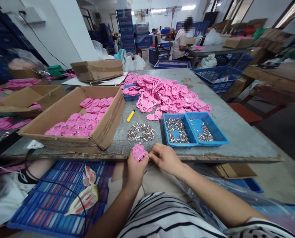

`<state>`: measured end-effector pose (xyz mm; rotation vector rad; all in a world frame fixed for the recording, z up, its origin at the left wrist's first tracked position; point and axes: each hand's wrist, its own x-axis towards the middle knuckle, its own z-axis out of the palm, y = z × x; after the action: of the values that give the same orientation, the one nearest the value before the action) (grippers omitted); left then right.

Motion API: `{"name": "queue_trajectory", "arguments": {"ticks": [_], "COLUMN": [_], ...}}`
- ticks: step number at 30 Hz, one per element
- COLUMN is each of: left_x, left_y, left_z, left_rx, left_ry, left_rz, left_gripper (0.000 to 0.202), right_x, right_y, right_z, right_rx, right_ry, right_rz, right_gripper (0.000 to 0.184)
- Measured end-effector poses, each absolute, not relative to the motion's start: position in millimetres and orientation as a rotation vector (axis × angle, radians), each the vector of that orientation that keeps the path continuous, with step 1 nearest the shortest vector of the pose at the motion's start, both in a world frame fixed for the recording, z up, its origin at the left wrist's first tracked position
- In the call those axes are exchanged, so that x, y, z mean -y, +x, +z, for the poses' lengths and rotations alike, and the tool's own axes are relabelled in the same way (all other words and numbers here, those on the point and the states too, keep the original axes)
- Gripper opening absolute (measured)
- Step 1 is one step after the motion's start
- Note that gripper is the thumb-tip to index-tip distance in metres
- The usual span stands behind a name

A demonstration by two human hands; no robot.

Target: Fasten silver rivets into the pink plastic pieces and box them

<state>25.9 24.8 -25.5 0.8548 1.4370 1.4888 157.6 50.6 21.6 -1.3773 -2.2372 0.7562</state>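
My left hand (pixel 137 167) is closed around a pink plastic piece (pixel 139 152), held up at the table's front edge. Close against its right side, my right hand (pixel 163 157) has thumb and fingers pinched together; whatever is between the fingertips is too small to make out. Just beyond my hands lies a loose heap of small shiny metal parts (pixel 140 133) on the table. To the right, a blue two-part tray (pixel 194 144) holds more of these metal parts. Behind them spreads a big pile of pink pieces (pixel 167 94).
An open cardboard box (pixel 110 129) with pink pieces stands left on the grey table (pixel 246 138). A yellow-handled tool (pixel 130 116) lies beside it. Fruit peels (pixel 85 200) rest on a blue crate (pixel 53 198) below left. A person (pixel 180 41) sits at a far table.
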Motion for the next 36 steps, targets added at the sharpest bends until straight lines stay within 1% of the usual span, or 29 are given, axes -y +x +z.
{"name": "queue_trajectory", "arguments": {"ticks": [2, 6, 10, 12, 15, 18, 20, 26, 30, 36], "left_x": [-26, -28, -27, -27, -26, -24, -22, -21, -20, -18], "left_y": [24, 22, 26, 29, 32, 34, 35, 37, 39, 40], "left_z": [-30, -32, -21, -13, -1, 8, 11, 14, 13, 11], "left_rx": [-1.481, -1.577, -1.434, -1.214, -0.906, -0.782, -0.751, -0.725, -0.726, -0.694], "left_ry": [0.925, 0.984, 0.842, 0.685, 0.461, 0.400, 0.395, 0.388, 0.396, 0.425], "left_rz": [1.505, 1.494, 1.498, 1.538, 1.541, 1.517, 1.525, 1.515, 1.510, 1.513], "left_gripper": [0.032, 0.035, 0.036, 0.038, 0.046, 0.050, 0.049, 0.052, 0.050, 0.050], "right_x": [-50, -49, -51, -53, -56, -55, -53, -51, -52, -50], "right_y": [156, 154, 157, 159, 158, 154, 151, 149, 150, 148], "right_z": [22, 24, 26, 25, 23, 21, 20, 18, 17, 15], "right_rx": [2.217, 2.255, 2.214, 2.034, 1.639, 1.354, 1.291, 1.330, 1.377, 1.383], "right_ry": [-1.400, -1.399, -1.337, -1.261, -1.150, -1.125, -1.126, -1.183, -1.179, -1.157], "right_rz": [0.747, 0.700, 0.698, 0.816, 1.111, 1.345, 1.398, 1.341, 1.293, 1.243], "right_gripper": [0.008, 0.010, 0.012, 0.014, 0.015, 0.019, 0.022, 0.020, 0.021, 0.012]}}
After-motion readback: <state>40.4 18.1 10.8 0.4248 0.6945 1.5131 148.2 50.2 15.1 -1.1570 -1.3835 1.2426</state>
